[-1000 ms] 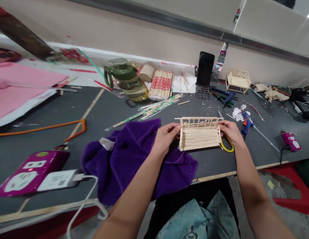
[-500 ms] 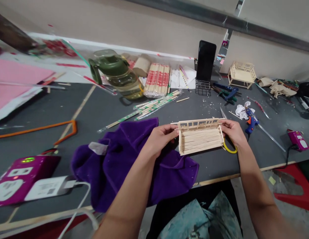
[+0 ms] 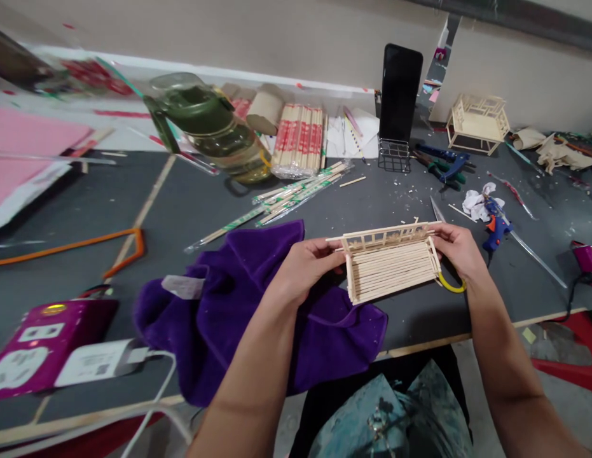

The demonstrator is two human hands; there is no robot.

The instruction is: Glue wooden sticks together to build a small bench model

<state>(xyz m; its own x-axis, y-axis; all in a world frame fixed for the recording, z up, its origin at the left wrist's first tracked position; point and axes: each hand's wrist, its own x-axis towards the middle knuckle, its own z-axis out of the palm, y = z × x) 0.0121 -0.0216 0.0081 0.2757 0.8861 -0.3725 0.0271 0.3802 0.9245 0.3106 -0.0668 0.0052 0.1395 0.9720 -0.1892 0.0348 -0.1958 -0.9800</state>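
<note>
Between my two hands is a small wooden stick model [image 3: 393, 270], with a slatted base and a railing along its far side. My left hand [image 3: 308, 267] pinches its left end between thumb and fingers. At the right end, my right hand [image 3: 455, 251] grips the far corner by the railing. Under my right hand lies a pair of scissors with a yellow handle [image 3: 452, 284], partly hidden by the hand and the model. A purple cloth [image 3: 238, 305] is spread beneath my left hand and forearm.
A blue glue gun [image 3: 496, 229], pliers [image 3: 448, 166] and a phone on a wire stand [image 3: 401, 95] are on the right. Behind stand a finished-looking stick model [image 3: 479, 124], a green-lidded jug [image 3: 214, 133] and packaged chopsticks [image 3: 299, 137]. A magenta power strip [image 3: 48, 343] sits at left.
The camera view has shifted slightly. The model appears a little nearer and tipped slightly more, with both hands still on its ends.
</note>
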